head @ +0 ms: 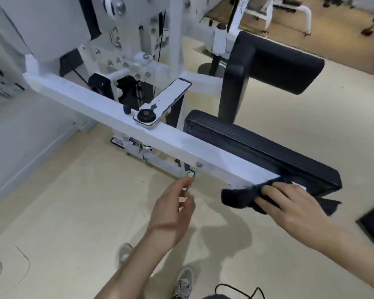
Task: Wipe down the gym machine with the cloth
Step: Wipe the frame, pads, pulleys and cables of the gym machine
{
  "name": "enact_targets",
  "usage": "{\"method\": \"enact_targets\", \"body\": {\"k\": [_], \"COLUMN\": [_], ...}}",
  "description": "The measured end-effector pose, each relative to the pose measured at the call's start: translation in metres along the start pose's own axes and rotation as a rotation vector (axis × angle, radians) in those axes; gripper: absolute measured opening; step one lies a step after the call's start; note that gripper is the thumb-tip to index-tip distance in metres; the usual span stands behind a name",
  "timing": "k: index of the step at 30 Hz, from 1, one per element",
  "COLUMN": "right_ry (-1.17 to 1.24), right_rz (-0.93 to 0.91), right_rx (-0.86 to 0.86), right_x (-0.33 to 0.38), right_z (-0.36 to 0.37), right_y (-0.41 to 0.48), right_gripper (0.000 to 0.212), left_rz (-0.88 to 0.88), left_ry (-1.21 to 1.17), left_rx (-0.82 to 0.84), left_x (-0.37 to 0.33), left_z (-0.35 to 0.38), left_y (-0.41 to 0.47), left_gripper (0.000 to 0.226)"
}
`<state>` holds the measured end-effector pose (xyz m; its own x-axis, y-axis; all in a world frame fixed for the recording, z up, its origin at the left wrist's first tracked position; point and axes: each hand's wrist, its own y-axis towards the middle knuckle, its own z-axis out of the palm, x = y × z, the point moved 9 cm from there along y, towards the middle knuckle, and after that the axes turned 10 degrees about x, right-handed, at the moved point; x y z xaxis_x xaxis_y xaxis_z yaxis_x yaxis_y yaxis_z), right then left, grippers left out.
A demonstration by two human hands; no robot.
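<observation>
A white gym machine fills the upper half of the view, with a long white steel beam (117, 114) running diagonally from upper left to lower right. A black padded seat (261, 145) lies along the beam's right end. A dark cloth (238, 195) is draped over the beam's near end. My right hand (289, 203) presses flat on the cloth with straight fingers. My left hand (173, 210) hangs in the air below the beam, fingers loosely curled, holding nothing.
A black back pad (276, 65) stands upright behind the seat. A black adjustment knob (146, 115) sits on the beam. A grey wall (20, 130) runs along the left. My shoes (183, 281) stand on the beige floor. More white machines stand at the far right.
</observation>
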<state>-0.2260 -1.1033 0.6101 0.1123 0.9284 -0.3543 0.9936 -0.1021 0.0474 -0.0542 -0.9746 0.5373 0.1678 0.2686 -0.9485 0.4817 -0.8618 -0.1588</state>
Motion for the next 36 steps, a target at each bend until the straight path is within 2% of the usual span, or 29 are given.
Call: {"method": "enact_targets", "body": {"k": [3, 7, 10, 12, 15, 17, 19, 21, 24, 26, 29, 31, 33, 36], "right_ry": [-0.022, 0.042, -0.052, -0.098, -0.139, -0.127, -0.080, -0.038, 0.035, 0.124, 0.245, 0.416, 0.554, 0.674], "right_rz": [-0.063, -0.153, -0.212, -0.248, -0.256, -0.286, -0.255, -0.215, -0.193, -0.192, -0.177, -0.107, -0.025, 0.140], "right_rx": [-0.015, -0.089, 0.012, 0.093, 0.176, 0.174, 0.167, 0.138, 0.014, -0.035, 0.001, 0.002, -0.011, 0.044], "right_x": [0.013, 0.062, 0.094, 0.107, 0.097, 0.074, 0.045, 0.031, 0.043, 0.056, 0.064, 0.056, 0.046, 0.038], "right_z": [-0.007, -0.017, -0.013, -0.009, 0.001, 0.008, 0.007, 0.000, -0.018, -0.029, -0.038, -0.046, -0.048, -0.032], "right_y": [0.039, 0.148, 0.208, 0.229, 0.213, 0.175, 0.141, 0.131, 0.153, 0.181, 0.220, 0.245, 0.273, 0.313], "right_gripper": [0.032, 0.025, 0.033, 0.036, 0.045, 0.052, 0.057, 0.055, 0.046, 0.052, 0.061, 0.061, 0.058, 0.054], "left_rz": [-0.027, 0.039, 0.088, 0.045, -0.028, -0.084, -0.077, -0.068, -0.054, -0.053, -0.021, 0.082, 0.177, 0.083], "left_ry": [-0.051, 0.059, 0.094, -0.082, -0.479, -0.493, -0.496, -0.467, -0.340, -0.218, -0.109, -0.006, 0.138, 0.172], "left_rx": [0.001, -0.009, -0.079, -0.141, -0.106, -0.079, -0.137, -0.259, -0.406, -0.521, -0.651, -0.676, -0.673, -0.701], "left_x": [0.014, 0.013, 0.005, 0.010, 0.016, 0.012, 0.000, -0.008, -0.009, -0.003, -0.004, -0.009, -0.008, 0.018], "left_z": [-0.002, -0.016, -0.040, -0.060, -0.057, -0.039, -0.024, -0.020, -0.031, -0.051, -0.094, -0.123, -0.148, -0.204], "left_y": [-0.006, -0.010, 0.000, 0.015, 0.038, 0.046, 0.052, 0.056, 0.058, 0.060, 0.071, 0.081, 0.086, 0.103], "left_gripper": [0.041, 0.062, 0.072, 0.066, 0.050, 0.059, 0.073, 0.081, 0.072, 0.069, 0.054, 0.047, 0.055, 0.063]}}
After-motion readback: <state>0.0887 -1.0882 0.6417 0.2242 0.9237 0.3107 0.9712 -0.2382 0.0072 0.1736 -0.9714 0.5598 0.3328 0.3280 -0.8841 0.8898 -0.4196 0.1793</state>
